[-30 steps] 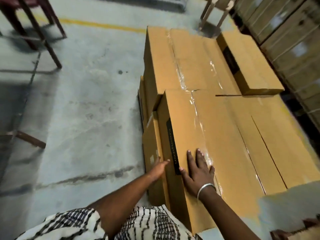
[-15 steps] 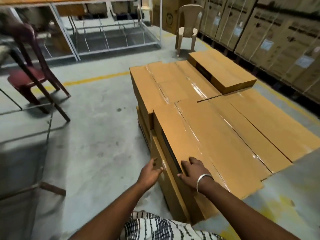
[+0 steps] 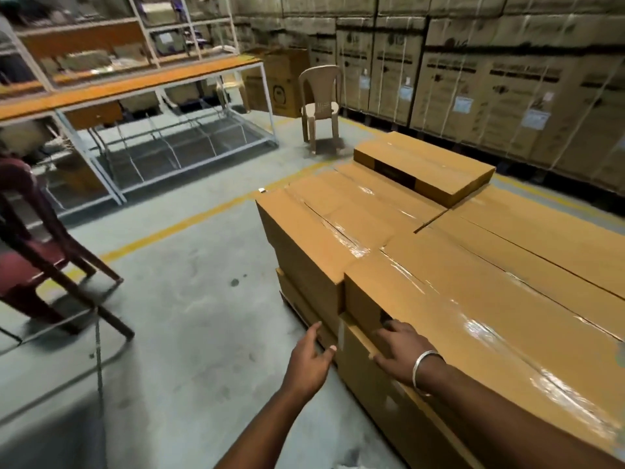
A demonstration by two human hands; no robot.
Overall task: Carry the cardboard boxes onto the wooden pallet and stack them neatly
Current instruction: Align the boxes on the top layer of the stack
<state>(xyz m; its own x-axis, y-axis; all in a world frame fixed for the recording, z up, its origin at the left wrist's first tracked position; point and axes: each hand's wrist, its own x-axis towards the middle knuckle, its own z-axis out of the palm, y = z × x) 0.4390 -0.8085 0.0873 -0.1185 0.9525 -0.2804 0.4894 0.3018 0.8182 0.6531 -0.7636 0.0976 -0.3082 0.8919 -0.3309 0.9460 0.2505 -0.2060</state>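
The stack of long flat brown cardboard boxes point(image 3: 439, 252) fills the low pallet, whose wood is mostly hidden, with one smaller brown box point(image 3: 424, 167) on top at the far edge. At the stack's near left corner the right hand point(image 3: 400, 350), flat on the near box's top a second ago, now curls over its end, while the left hand point(image 3: 313, 358) hangs open just beside the lower box; the box looks placed and only being squared up.
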